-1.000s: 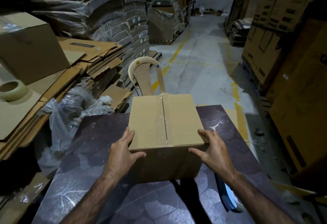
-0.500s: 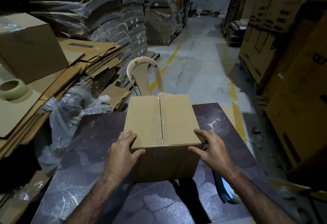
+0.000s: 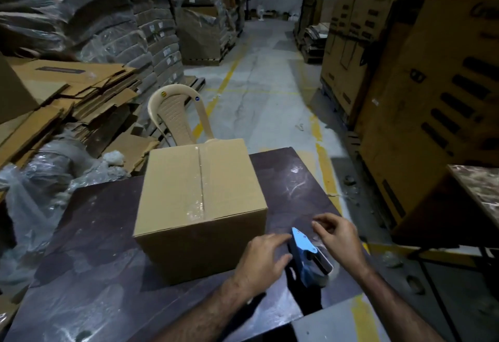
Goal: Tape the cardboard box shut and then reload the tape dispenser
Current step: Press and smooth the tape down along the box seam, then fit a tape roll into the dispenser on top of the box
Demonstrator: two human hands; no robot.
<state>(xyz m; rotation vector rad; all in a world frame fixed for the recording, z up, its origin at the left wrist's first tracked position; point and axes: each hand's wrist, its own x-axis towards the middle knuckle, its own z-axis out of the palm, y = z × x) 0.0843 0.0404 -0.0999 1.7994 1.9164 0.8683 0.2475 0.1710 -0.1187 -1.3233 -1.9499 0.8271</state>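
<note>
Tape dispenser (image 3: 307, 258), blue, sits near right on table (image 3: 108, 274), just right of taped cardboard box (image 3: 199, 206). We see left hand (image 3: 263, 263) and right hand (image 3: 340, 236) flanking it, fingers loosely spread, gripping nothing.

Count on the dark table (image 3: 94, 274): one closed cardboard box (image 3: 199, 198), one blue tape dispenser (image 3: 307, 258) at near right. Hands: two, the left hand (image 3: 263, 260) and the right hand (image 3: 340, 236). Beyond the table's far edge: one beige plastic chair (image 3: 178, 117). Far left: one heap of flattened cardboard (image 3: 81, 90).
</note>
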